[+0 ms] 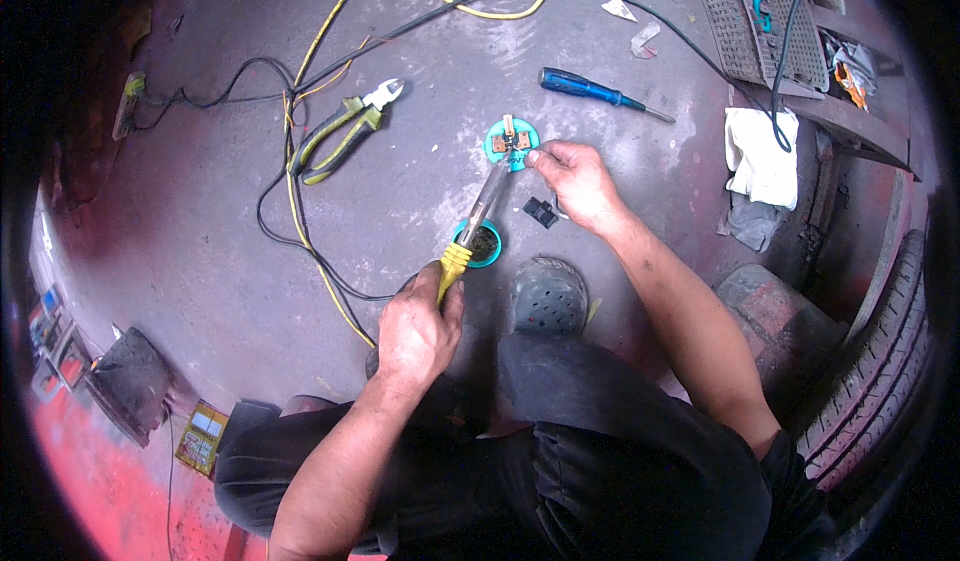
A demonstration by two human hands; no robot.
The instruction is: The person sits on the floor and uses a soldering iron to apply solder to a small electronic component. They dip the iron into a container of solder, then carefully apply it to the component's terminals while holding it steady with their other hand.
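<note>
Fingers first: the left hand (415, 331) had its fingers wrapped firmly around the yellow handle of a soldering iron (455, 263), and there was its shaft, slanting up and away to a teal disc (526, 131)! Over on the right hand (577, 181), thumb and forefinger bunched at the disc's right edge; whether they pinched something there, I couldn't tell. And on that disc, right at the end of the iron, sat a small copper-and-black component (510, 141), its fine details too small to read.

Just below, partly behind the iron, stood a round teal tin (499, 247) with dark stuff inside, and beside the right hand lay a black block (540, 212). A dark, holed shoe (548, 299) was planted close by. Out wider on the grey floor (230, 251), a blue-handled screwdriver (580, 88) lay up to the right, while yellow-and-black pliers (366, 125) rested on the left, near a yellow cable (300, 223). Far right, a white cloth (762, 156), and lower down, a tyre (870, 371)!
</note>
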